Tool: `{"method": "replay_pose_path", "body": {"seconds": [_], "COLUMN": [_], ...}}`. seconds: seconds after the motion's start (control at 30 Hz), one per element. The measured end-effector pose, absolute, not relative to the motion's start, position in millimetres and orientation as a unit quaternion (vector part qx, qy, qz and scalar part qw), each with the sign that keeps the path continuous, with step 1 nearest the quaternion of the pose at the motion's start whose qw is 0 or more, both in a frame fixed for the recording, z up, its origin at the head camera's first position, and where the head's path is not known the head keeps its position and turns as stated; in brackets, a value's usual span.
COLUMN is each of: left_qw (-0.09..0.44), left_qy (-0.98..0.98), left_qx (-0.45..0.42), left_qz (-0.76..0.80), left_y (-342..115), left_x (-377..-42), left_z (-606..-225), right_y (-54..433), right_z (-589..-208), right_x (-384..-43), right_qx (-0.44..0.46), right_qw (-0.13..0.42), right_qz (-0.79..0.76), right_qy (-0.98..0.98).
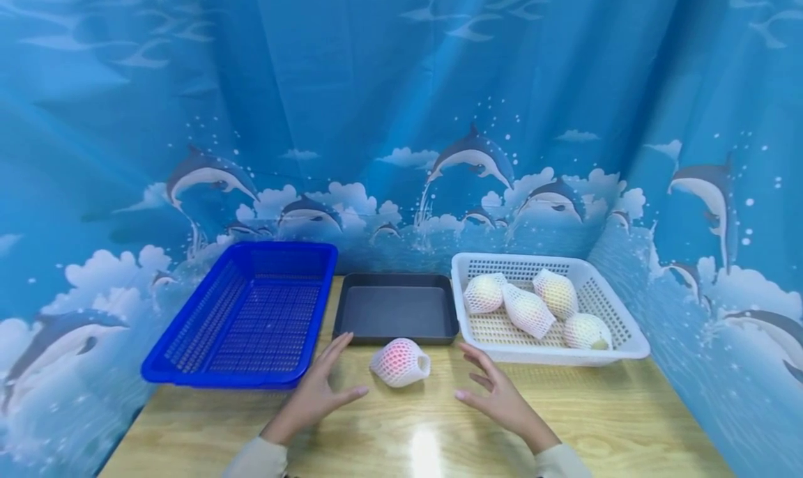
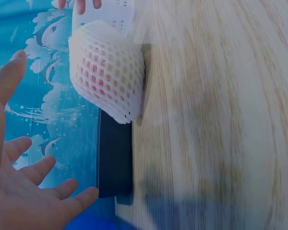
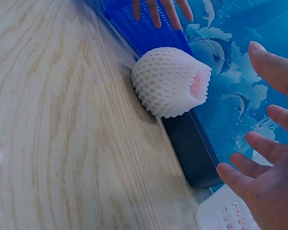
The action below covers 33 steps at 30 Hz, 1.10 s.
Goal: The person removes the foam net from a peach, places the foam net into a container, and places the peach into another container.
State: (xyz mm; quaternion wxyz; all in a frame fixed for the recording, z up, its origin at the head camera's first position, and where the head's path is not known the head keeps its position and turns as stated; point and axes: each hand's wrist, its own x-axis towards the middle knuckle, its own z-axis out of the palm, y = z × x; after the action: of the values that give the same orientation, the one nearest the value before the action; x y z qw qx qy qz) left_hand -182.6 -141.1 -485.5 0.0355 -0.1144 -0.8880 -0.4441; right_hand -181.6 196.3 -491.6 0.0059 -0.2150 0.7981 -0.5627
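Note:
A round, reddish fruit in a white foam net (image 1: 399, 363) lies on the wooden table between my two hands, in front of the dark tray (image 1: 399, 311). My left hand (image 1: 318, 393) hovers to its left, fingers spread and thumb pointing toward it. On the other side my right hand (image 1: 497, 398) is held the same way, palm facing the fruit. Both wrist views show a gap between the hands and the netted fruit (image 2: 107, 69). In the right wrist view the net's open end (image 3: 199, 86) shows a patch of red.
A blue plastic basket (image 1: 157, 366) stands at the left with nothing in it. To the right, a white basket (image 1: 552, 353) holds several pale fruits in foam nets (image 1: 528, 311). Behind everything hangs a blue curtain (image 1: 389, 81) printed with dolphins.

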Motion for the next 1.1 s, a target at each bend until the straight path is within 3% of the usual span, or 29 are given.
{"method": "replay_pose_path", "body": {"seconds": [0.6,1.1], "left_qw": [0.029,0.025], "left_qy": [-0.886,-0.885], "left_qx": [-0.109,-0.120], "left_qz": [-0.450,-0.450], "left_y": [-143.8,-138.6], "left_x": [-183.8,-188.4], "left_z": [-488.3,-489.9], "right_y": [196.5,180.7], "right_z": [-495.5,-495.9], "right_x": [-180.9,-190.3], "right_qx": [-0.223,-0.211], "right_qw": [0.000,0.026], "right_qz": [-0.573,-0.574], "right_qy": [0.789,0.791]}}
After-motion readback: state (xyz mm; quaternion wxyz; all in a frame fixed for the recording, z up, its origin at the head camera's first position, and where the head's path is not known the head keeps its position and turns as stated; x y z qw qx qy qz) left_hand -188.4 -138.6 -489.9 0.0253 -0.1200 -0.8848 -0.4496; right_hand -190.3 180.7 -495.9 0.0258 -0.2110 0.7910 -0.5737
